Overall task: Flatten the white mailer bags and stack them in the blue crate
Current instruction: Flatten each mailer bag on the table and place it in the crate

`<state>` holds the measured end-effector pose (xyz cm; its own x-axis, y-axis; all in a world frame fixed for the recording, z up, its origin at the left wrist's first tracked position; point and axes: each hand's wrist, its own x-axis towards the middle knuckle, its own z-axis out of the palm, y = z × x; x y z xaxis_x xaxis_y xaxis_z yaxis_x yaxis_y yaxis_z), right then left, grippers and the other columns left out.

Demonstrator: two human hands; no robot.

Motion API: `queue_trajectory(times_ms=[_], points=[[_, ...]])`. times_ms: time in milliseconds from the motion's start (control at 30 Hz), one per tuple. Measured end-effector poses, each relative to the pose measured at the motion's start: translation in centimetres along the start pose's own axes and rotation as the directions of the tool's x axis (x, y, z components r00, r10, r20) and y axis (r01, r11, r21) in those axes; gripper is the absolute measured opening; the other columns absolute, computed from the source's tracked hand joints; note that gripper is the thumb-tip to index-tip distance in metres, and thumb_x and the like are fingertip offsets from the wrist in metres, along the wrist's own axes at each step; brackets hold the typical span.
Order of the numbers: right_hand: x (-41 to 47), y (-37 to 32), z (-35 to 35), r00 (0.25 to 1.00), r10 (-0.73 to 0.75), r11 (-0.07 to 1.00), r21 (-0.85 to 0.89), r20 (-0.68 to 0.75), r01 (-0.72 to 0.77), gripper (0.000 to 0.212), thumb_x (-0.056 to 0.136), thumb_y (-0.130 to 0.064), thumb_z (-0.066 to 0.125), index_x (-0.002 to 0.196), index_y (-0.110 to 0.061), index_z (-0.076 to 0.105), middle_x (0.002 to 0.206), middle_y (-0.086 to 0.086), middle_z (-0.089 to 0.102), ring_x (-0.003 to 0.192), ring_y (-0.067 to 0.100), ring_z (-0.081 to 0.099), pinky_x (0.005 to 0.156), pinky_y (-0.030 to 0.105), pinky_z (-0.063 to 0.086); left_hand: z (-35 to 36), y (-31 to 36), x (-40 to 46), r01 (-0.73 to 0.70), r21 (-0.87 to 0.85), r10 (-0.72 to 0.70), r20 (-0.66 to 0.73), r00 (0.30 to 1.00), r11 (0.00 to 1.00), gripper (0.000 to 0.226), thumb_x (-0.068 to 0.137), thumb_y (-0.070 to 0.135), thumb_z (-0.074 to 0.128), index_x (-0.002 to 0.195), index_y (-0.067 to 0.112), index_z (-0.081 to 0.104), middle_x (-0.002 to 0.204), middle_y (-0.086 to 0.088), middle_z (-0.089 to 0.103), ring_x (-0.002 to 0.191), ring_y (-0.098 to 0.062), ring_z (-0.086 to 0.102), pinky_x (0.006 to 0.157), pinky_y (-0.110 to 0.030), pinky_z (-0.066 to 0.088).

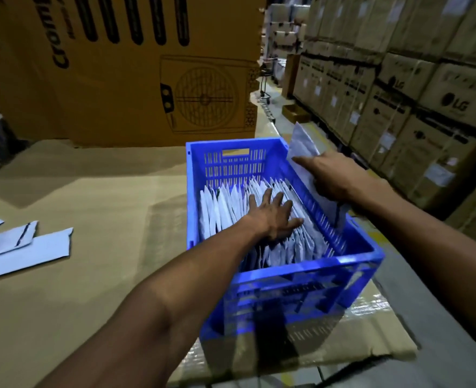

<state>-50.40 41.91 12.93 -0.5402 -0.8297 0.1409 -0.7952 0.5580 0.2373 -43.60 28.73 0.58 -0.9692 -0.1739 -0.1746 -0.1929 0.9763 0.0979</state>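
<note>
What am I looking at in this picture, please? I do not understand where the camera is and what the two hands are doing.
The one picture comes from a camera worn on a person's head, looking forward and down. No machine is here, only two bare hands. The left hand lies open with spread fingers on the white mailer bags, which stand on edge in the blue crate. The right hand has its grip on one more mailer bag at the crate's right wall. The crate rests on a cardboard surface, where a few flat mailers lie at the left. Stacked cartons stand behind.

The left hand (pixel 273 217) presses flat on mailers (pixel 225 208) standing in the blue crate (pixel 301 268); the right hand (pixel 329 177) holds 1 mailer (pixel 301 144).
</note>
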Motion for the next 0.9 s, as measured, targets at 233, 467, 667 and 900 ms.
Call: queue_trajectory(times_ms=[233,467,667,900], points=[[-0.7,-0.3,1.8,0.998,-0.012,1.0,0.015,0.063,0.011,0.059,0.09,-0.011,0.054,0.146,-0.021,0.04,0.119,0.023,0.058,0.105,0.039,0.061,0.074,0.037,0.045,2.1,1.6,2.1,-0.06,0.07,0.056,0.053,0.997,0.996,0.078,0.1,0.069,0.018,0.162,0.023,0.008,0.17,-0.006,-0.006,0.155,-0.037,-0.01,0.118,-0.069,0.0],[-0.8,-0.3,4.4,0.999,-0.034,0.998,0.056,0.007,0.034,0.053,0.088,-0.01,0.058,0.139,-0.019,0.046,0.114,0.017,0.063,0.095,0.035,0.064,0.069,0.036,0.049,1.9,0.4,1.7,-0.097,0.141,0.106,-0.056,0.993,0.985,0.079,0.103,0.062,0.021,0.161,0.009,0.012,0.17,-0.012,-0.004,0.155,-0.035,-0.011,0.119,-0.067,0.001],[-0.5,0.0,5.0,1.0,-0.022,0.998,0.056,0.001,0.022,0.04,0.087,-0.017,0.065,0.125,-0.012,0.052,0.105,0.019,0.063,0.09,0.038,0.064,0.063,0.036,0.043,0.9,2.7,2.8,-0.175,0.072,0.178,-0.039,0.983,0.982,0.062,0.102,0.049,0.031,0.153,0.014,0.039,0.164,-0.011,0.024,0.155,-0.033,-0.003,0.12,-0.065,0.006],[-0.2,-0.4,5.8,1.0,-0.015,0.999,0.039,0.003,0.015,0.04,0.084,-0.012,0.061,0.123,-0.013,0.052,0.101,0.019,0.062,0.087,0.037,0.064,0.061,0.039,0.049,0.5,2.3,3.1,-0.138,0.277,0.122,0.074,0.99,0.951,0.062,0.1,0.064,0.023,0.151,0.034,0.04,0.16,-0.008,0.025,0.15,-0.037,0.011,0.113,-0.076,0.003]])
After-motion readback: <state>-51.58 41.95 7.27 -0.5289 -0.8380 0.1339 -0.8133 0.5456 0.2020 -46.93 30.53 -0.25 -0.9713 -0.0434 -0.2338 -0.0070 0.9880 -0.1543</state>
